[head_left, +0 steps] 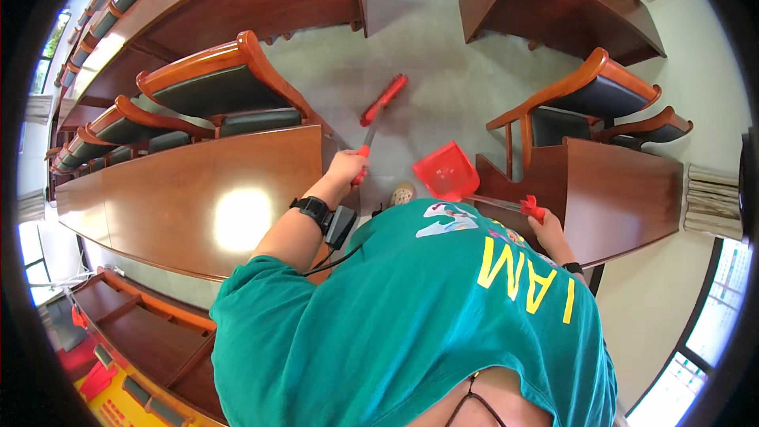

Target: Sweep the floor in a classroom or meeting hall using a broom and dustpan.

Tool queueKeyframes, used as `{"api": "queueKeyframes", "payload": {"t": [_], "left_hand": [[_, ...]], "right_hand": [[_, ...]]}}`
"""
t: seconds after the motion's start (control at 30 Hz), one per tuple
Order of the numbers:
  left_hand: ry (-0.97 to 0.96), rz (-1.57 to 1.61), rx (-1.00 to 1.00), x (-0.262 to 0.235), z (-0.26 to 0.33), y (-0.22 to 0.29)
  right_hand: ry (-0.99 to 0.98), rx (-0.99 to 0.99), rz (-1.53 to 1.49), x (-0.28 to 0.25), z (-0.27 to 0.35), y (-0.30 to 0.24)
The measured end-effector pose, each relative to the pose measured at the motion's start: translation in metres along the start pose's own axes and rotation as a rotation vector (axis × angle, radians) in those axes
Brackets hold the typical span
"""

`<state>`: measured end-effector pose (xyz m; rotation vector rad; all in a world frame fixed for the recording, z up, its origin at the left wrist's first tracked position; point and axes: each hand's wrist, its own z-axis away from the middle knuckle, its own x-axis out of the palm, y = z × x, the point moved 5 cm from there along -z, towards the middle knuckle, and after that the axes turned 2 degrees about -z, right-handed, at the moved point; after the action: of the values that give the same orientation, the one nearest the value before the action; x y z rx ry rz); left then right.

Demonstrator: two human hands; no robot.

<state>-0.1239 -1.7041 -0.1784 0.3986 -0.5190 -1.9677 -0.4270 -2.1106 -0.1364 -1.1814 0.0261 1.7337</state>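
Between the desks, your left hand [345,166] is gripping the broom [383,103], bristles floorward; your right hand [547,229] is clasping the dustpan [447,171] handle, tilting its mouth broomward.

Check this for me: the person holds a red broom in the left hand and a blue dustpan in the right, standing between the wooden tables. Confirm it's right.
Not quite. The dustpan is red, not blue, as the head view shows. The rest stands: the left hand grips the red broom, the right hand holds the dustpan's handle, and the person stands between the wooden tables.
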Motion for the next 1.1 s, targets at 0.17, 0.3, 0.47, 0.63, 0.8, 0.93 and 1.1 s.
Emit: {"api": "queueKeyframes", "payload": {"t": [0.17,0.3,0.47,0.63,0.8,0.93,1.1], "left_hand": [[0.044,-0.144,0.076,-0.028,-0.016,0.015],[0.129,-0.441,0.114,-0.024,-0.053,0.028],[0.132,-0.401,0.031,0.009,-0.069,0.025],[0.079,-0.34,0.042,0.033,-0.061,0.016],[0.001,-0.204,0.027,0.046,-0.044,0.048],[-0.003,0.054,-0.018,0.045,-0.03,0.063],[-0.008,0.312,-0.048,0.035,-0.025,0.086]], "right_hand": [[0.043,-0.007,-0.024,-0.009,-0.019,-0.025],[0.065,-0.006,-0.033,-0.011,-0.039,-0.041],[0.157,-0.119,-0.027,-0.018,-0.058,-0.069],[0.188,-0.165,0.012,-0.03,-0.085,-0.089],[0.139,-0.189,0.075,-0.035,-0.136,-0.096],[0.096,-0.223,0.173,-0.04,-0.171,-0.104],[0.054,-0.297,0.175,-0.054,-0.209,-0.111]]}}
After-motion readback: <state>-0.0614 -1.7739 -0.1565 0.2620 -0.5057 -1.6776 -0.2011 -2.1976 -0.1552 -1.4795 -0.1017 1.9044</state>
